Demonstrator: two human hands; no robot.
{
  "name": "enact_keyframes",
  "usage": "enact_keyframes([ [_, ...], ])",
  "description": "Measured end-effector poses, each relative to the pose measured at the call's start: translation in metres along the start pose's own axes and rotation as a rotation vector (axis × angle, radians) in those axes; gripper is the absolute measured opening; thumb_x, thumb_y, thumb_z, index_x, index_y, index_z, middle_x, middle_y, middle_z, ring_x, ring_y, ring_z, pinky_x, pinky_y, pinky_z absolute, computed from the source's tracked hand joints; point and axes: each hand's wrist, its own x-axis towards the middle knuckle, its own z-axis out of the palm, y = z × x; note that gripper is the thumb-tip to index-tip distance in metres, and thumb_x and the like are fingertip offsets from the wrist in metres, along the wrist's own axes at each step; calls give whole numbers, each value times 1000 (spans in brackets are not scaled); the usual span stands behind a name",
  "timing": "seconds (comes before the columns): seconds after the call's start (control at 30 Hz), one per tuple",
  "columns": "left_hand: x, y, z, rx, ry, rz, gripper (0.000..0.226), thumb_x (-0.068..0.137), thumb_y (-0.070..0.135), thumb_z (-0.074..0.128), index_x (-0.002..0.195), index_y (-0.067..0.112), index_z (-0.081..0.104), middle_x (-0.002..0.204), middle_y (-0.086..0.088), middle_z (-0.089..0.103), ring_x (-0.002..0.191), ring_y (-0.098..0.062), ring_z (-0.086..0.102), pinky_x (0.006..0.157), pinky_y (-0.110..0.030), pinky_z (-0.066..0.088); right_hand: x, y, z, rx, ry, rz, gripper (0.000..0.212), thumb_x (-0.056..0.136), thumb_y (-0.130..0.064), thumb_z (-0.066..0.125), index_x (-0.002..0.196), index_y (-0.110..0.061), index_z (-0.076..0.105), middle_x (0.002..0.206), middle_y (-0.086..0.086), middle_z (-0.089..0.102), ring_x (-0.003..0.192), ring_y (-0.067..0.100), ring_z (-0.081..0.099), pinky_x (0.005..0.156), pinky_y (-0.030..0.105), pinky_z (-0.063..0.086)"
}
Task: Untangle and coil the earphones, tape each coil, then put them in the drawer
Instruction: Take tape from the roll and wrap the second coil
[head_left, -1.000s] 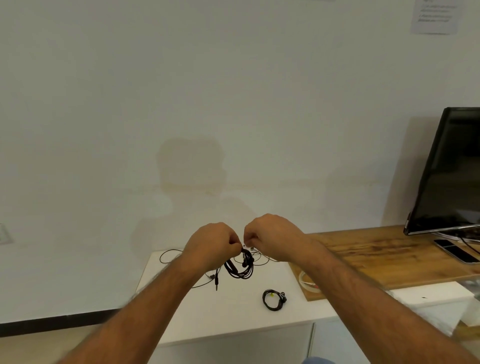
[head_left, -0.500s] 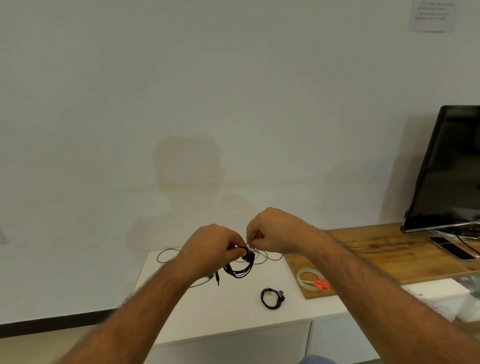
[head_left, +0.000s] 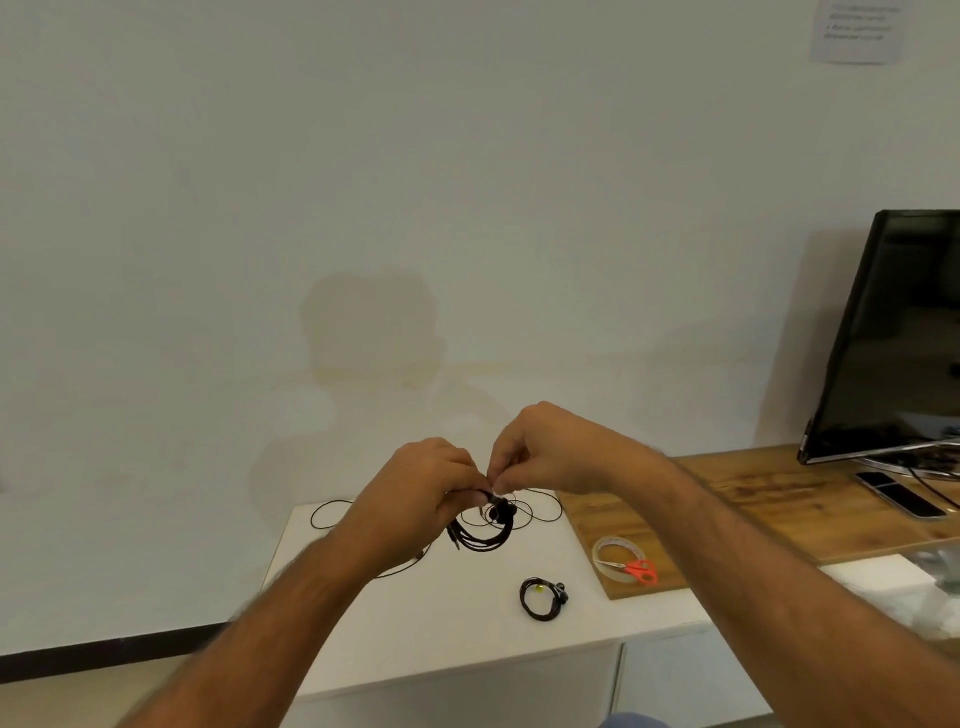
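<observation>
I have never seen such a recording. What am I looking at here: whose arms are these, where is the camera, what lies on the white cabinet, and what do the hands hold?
There is no machine here. A person wears a camera on the head, so you look forward and down along their own two arms.

The left hand grips a black earphone coil above the white cabinet. The right hand pinches something small at the top of that coil; it is too small to name.

On the cabinet lie loose thin cables and a second, finished coil. To the right, on a wooden board, lie a tape roll and orange-handled scissors. A dark monitor stands further right.
</observation>
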Motion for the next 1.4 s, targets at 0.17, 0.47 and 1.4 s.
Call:
enact_keyframes([
  [0.17, 0, 8, -8, -6, 165, 128, 27, 91, 38, 52, 89, 21, 74, 81, 14, 67, 86, -4, 50, 77, -17, 37, -2, 0, -17, 326, -98, -13, 12, 78, -1, 77, 89, -6, 75, 81, 17, 74, 74, 17, 66, 82, 43, 54],
  [0.47, 2, 22, -20, -59, 293, 207, 43, 96, 44, 45, 87, 15, 75, 80, 6, 68, 86, -9, 54, 74, -22, 45, 0, 11, -19, 673, -258, -42, 17, 76, 1, 69, 77, -15, 74, 80, 8, 73, 76, 19, 69, 79, 29, 56],
  [1.4, -2, 24, -16, 68, 272, 7, 28, 90, 39, 50, 85, 23, 73, 73, 13, 62, 76, -4, 49, 74, -17, 33, 17, 35, 15, 1136, -361, -49, 18, 71, -24, 83, 78, -12, 72, 79, 7, 72, 82, 24, 72, 75, 36, 58],
])
